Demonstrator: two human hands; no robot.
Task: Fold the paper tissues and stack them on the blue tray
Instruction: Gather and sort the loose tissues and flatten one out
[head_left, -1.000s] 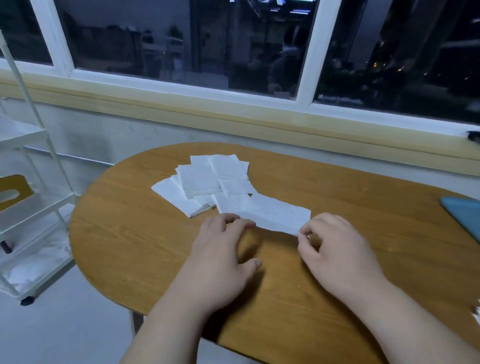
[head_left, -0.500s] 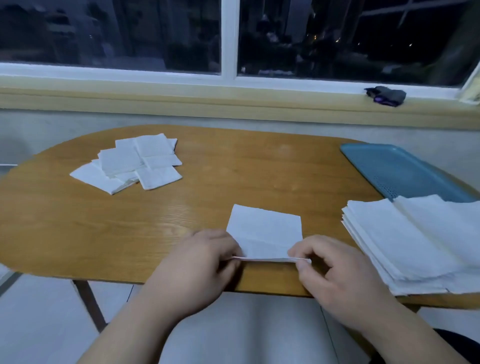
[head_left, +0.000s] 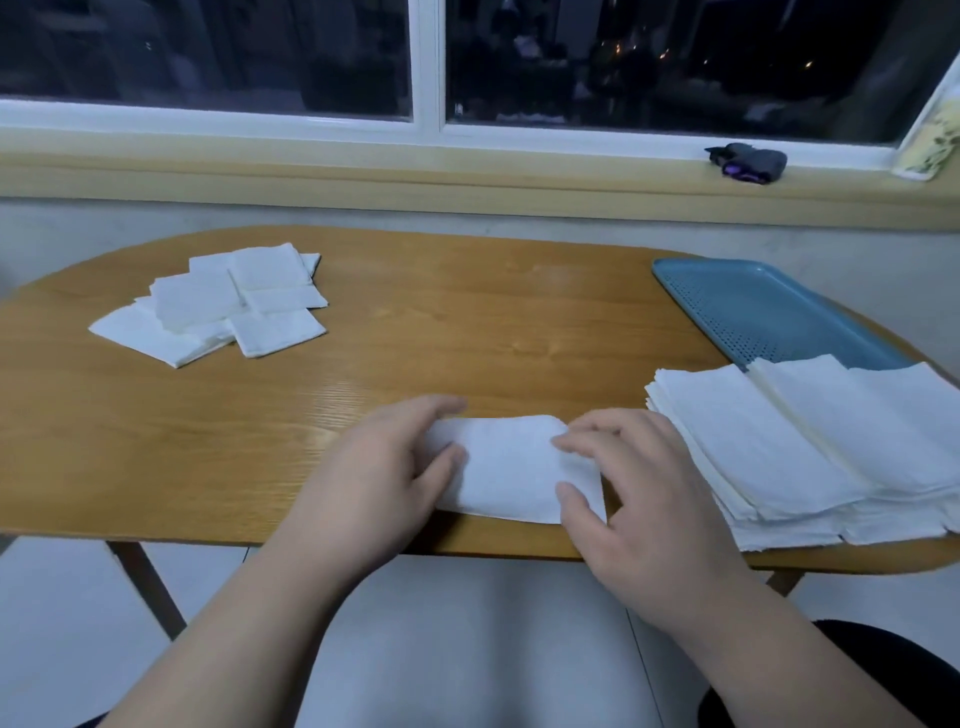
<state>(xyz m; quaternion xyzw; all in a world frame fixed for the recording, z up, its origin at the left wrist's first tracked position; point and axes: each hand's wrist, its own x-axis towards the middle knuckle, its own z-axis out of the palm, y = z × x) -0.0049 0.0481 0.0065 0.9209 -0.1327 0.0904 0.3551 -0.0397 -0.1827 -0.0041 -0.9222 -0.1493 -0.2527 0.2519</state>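
Note:
A white paper tissue (head_left: 506, 470) lies near the front edge of the wooden table (head_left: 467, 332), its top flap bowed over. My left hand (head_left: 384, 467) pinches its left end, thumb on top. At the right end, my right hand (head_left: 639, 493) pinches it with thumb and forefinger. A thick stack of unfolded tissues (head_left: 789, 441) sits right beside my right hand. Behind that stack lies the blue perforated tray (head_left: 753, 306), partly covered by it. Several folded tissues (head_left: 218, 306) lie in a loose pile at the far left.
A window ledge runs behind the table, with a small dark object (head_left: 748, 162) on it at the right. The table's front edge is just below my hands, with floor and my lap beneath.
The view swung right from the folded pile to the tray and unfolded stack. My hands brought the tissue to the front edge, lifted its near edge and carried it over.

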